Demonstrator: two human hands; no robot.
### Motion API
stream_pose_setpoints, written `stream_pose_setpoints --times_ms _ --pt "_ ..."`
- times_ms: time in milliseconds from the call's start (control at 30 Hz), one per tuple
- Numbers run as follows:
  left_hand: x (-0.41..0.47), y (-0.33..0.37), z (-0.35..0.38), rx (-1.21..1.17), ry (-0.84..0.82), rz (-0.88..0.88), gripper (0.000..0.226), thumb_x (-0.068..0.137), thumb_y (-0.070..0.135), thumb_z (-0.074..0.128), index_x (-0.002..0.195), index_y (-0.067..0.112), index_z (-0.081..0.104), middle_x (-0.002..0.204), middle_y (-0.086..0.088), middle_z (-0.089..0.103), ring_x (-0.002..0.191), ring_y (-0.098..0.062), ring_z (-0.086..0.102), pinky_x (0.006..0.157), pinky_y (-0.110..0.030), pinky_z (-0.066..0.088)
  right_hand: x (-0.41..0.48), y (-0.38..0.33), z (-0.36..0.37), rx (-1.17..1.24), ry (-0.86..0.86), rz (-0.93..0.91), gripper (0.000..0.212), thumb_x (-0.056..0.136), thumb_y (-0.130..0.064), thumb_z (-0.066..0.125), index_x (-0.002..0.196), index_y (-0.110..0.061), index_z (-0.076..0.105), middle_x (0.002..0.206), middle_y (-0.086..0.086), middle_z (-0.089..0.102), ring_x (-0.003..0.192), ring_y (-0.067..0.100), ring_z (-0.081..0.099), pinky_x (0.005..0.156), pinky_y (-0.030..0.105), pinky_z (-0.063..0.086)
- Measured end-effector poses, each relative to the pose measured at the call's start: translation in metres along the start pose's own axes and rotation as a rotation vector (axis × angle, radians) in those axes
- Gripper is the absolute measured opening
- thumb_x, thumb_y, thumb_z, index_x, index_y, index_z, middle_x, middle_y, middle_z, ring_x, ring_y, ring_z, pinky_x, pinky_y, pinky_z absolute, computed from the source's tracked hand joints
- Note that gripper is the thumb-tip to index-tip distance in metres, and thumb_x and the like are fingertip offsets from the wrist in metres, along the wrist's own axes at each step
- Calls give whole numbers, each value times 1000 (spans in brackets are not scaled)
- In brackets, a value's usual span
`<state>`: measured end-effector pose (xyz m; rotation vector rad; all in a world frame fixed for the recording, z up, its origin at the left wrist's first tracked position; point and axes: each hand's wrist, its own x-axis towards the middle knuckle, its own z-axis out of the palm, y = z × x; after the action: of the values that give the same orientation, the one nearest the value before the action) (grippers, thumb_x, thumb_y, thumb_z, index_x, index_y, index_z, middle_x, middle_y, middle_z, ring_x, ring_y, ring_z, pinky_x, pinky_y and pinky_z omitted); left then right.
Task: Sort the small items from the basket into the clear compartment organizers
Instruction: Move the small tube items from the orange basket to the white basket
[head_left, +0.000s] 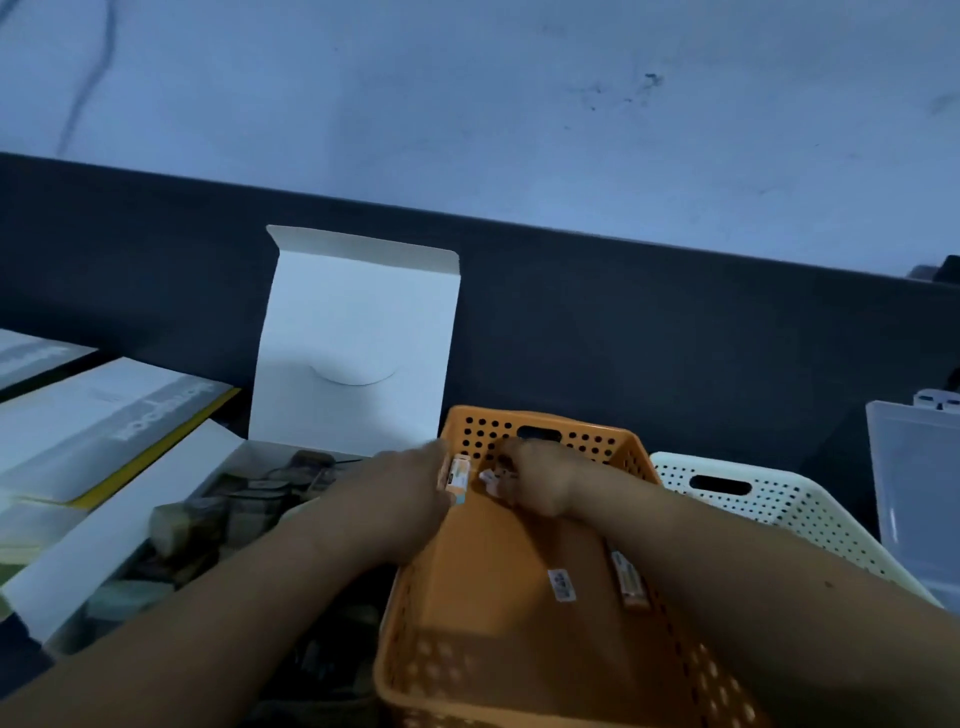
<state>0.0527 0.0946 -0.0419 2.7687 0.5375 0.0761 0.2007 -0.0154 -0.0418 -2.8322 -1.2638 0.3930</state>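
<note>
At the far end of the orange basket (613, 447) the left hand (410, 493) pinches a packet (458, 478), the right hand (540, 486) a white bit (491, 478); two other packets (562, 584) (631, 579) inside are not sorted yet.

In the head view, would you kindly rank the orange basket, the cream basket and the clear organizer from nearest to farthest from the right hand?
1. The orange basket: the right hand reaches into it.
2. The cream basket: next over, on the right.
3. The clear organizer: beyond that, at the far right edge.
</note>
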Motion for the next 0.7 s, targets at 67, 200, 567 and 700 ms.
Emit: stream_pose_setpoints --times_ms 67,200,567,700 --pt "2 -3 3 8 12 13 27 92 39 44 118 32 41 112 2 61 93 -19 59 82 -41 51 5 -4 5 -32 16 21 49 89 -45 59 127 -17 45 111 5 58 89 19 54 73 32 46" --pt "5 -8 6 -4 21 51 35 94 35 43 128 31 36 113 2 60 93 -19 59 83 -41 51 9 -11 14 -45 -30 30 25 91 -38 59 106 -21 50 104 3 58 90 19 56 71 30 44" --pt "0 -16 4 -120 32 129 31 89 32 41 120 33 42 108 5 61 94 -19 59 81 -41 52 5 -25 -1 54 -126 47 48 89 -11 59 134 -21 47 106 8 63 77 22 67 58 29 55" --pt "-4 -12 2 -140 49 130 26 87 32 41 113 34 44 100 7 62 86 -17 60 77 -41 53 -21 -4 -30 318 57 67 32 90 -9 57 120 -19 50 94 3 63 69 14 67 54 23 55"
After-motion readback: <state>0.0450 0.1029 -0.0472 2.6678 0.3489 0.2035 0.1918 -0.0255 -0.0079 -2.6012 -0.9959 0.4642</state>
